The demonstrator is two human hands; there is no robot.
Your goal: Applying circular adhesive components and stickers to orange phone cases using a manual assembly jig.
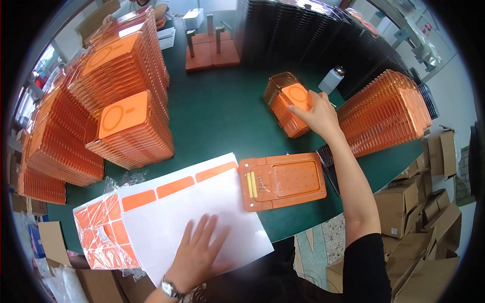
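Green tabletop (217, 121) is filling most of my remote view, with tall stacks of orange cases (126, 113) crowding it between nine and ten o'clock. Between one and two o'clock I am placing the right hand (319, 115) half curled over a short stack of cases (285, 118), the thumb reaching across the orange top and the fingers bending over the far side; from this distance I cannot tell whether they are pinching the top piece. At seven o'clock I am spreading the left hand (196, 255), loose and unclenched, its blurred fingers fanning out over a white sheet (174, 217). That sheet is partly covering an orange sticker sheet (174, 188), and a plastic-wrapped pack (103, 232) is lying beside it at eight. An orange tray (293, 177) is sitting at four o'clock. Black stacks (303, 35) are lining the one o'clock edge, a white bottle (331, 81) is standing just before two, and a long orange row (384, 113) is leaning toward three. Cardboard boxes (401, 202) are piling up off the table around four.
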